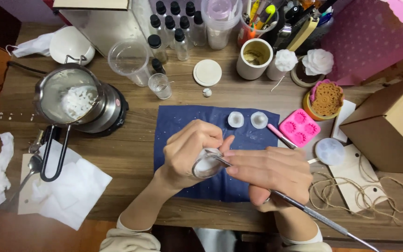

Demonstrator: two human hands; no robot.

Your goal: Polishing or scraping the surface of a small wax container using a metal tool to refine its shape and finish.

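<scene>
Glass cup, small and clear, sits tilted in the grasp of the left hand above a dark blue cloth on the wooden table. The right hand pinches a long metal tool, its tip inside the cup. A pink silicone mould lies nearby.
</scene>
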